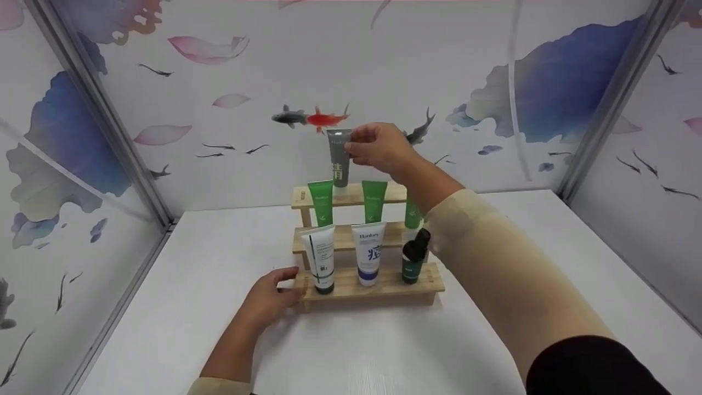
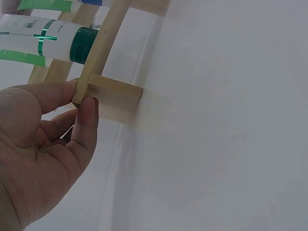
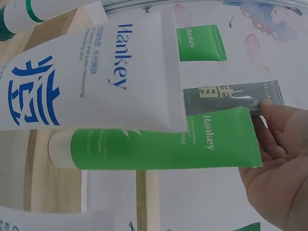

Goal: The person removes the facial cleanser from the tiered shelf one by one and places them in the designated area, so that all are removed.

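My right hand [image 1: 381, 147] pinches a grey tube [image 1: 339, 159] near its flat top end, and the tube stands upright over the top step of a wooden tiered rack [image 1: 351, 289]. In the right wrist view the same grey tube [image 3: 231, 97] is partly hidden behind a green tube [image 3: 163, 144]. Thumb and fingertips of my left hand [image 1: 271, 299] pinch the left end of the rack's lowest step, seen close in the left wrist view at the wooden board [image 2: 102, 45]. Green tubes [image 1: 374, 202] occupy the middle step, the rightmost one half covered by my right arm.
On the lowest step stand a white tube with a dark green cap [image 1: 321, 258], a white tube with a blue band [image 1: 368, 252] and a dark green bottle with a black top [image 1: 415, 257]. The white table [image 1: 219, 247] meets a printed wall panel [image 1: 247, 164] behind the rack.
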`<state>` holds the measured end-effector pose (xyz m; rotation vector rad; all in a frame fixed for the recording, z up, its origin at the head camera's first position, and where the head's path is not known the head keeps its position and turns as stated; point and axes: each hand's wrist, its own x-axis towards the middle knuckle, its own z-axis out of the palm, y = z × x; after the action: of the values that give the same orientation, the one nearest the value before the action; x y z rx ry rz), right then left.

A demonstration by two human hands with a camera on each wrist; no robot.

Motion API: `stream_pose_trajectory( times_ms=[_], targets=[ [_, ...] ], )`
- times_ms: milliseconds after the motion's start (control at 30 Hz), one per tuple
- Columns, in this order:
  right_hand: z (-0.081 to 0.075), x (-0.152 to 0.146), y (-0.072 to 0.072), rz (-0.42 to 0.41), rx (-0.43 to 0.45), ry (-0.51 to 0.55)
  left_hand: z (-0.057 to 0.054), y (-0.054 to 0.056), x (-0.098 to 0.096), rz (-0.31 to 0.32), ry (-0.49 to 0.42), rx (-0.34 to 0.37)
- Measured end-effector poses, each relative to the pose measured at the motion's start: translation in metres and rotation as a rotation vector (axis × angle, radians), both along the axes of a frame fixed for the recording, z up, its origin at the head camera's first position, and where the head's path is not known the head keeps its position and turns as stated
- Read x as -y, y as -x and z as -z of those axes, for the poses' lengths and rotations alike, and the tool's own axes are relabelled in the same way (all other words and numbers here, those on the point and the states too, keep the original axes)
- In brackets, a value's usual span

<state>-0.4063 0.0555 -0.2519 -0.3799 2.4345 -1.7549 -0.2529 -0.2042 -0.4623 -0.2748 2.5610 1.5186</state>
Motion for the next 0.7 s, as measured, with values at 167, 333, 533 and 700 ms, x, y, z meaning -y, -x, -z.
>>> stream_pose_trajectory(
  times_ms=[167,333,533,700],
  targets=[
    [-0.011,-0.02,-0.005,0.038,-0.003,0.052,-0.001,-0.002,0.0,-0.001,0.001,0.002],
    [-0.019,-0.048,-0.011,0.068,-0.018,0.093,-0.002,-0.003,0.0,-0.001,0.0,-0.012],
    [-0.019,-0.089,-0.014,0.089,-0.044,0.186,-0.002,-0.003,-0.001,0.004,0.011,-0.017],
    [-0.008,-0.126,-0.014,0.115,-0.076,0.228,-0.002,-0.003,-0.002,0.001,0.014,-0.016]
  ],
)
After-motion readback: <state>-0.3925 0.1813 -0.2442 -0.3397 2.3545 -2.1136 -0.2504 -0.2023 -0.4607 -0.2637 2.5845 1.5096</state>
